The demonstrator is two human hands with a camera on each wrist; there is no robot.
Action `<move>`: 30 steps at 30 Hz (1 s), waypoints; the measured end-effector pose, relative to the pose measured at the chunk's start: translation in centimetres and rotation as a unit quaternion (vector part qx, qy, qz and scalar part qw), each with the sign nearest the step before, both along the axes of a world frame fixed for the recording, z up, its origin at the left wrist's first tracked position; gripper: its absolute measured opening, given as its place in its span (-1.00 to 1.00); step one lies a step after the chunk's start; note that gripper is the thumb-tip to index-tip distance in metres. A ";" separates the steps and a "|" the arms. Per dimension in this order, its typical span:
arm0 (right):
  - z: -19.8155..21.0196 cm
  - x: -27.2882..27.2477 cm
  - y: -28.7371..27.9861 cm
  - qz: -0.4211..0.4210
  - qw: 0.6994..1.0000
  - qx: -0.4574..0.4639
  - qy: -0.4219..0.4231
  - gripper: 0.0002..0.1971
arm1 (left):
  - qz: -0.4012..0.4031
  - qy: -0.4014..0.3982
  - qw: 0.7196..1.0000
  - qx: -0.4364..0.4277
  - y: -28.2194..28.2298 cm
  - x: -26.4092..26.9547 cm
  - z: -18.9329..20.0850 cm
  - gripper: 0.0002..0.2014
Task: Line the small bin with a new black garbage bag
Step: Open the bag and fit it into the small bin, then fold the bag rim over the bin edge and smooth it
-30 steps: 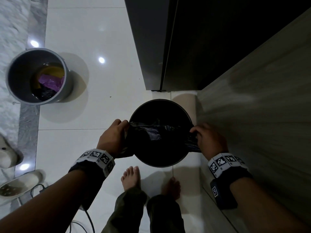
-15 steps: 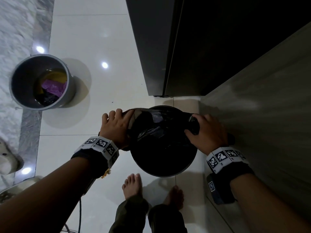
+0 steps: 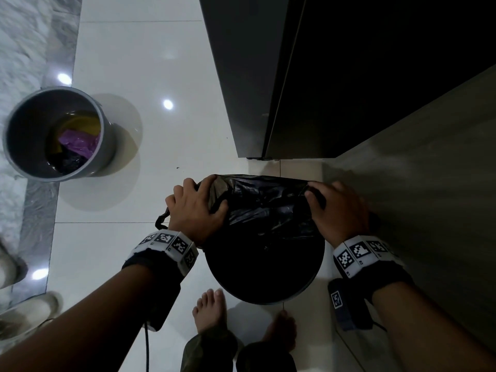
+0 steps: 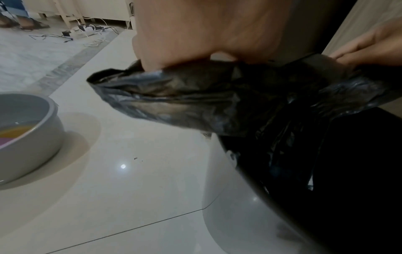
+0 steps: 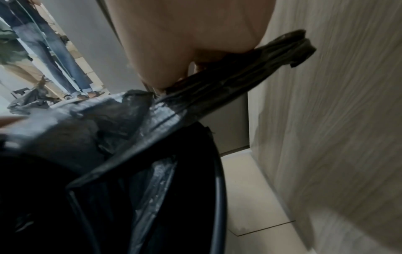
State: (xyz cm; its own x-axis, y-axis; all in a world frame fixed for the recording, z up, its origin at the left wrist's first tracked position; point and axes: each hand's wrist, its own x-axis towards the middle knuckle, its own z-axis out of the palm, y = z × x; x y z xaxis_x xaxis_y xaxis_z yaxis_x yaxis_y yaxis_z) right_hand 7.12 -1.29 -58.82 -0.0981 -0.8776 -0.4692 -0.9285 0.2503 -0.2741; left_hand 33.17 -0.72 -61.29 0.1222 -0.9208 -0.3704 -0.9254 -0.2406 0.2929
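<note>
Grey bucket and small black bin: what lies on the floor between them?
Head view: only bare white floor tile between the grey bucket and the small black bin.

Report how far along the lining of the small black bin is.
Done: the black garbage bag is opened and hangs inside the small bin. In hand: the left hand and right hand each grip the bag's top edge, stretched across the far side of the opening. Left: the near rim is bare, so the edge is not yet folded over all round.
</note>
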 end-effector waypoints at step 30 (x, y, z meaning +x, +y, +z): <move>-3.4 -1.4 -1.3 -0.120 0.974 0.160 -0.105 -0.15 | -0.015 0.007 0.986 0.168 -2.1 0.8 -1.8 -0.26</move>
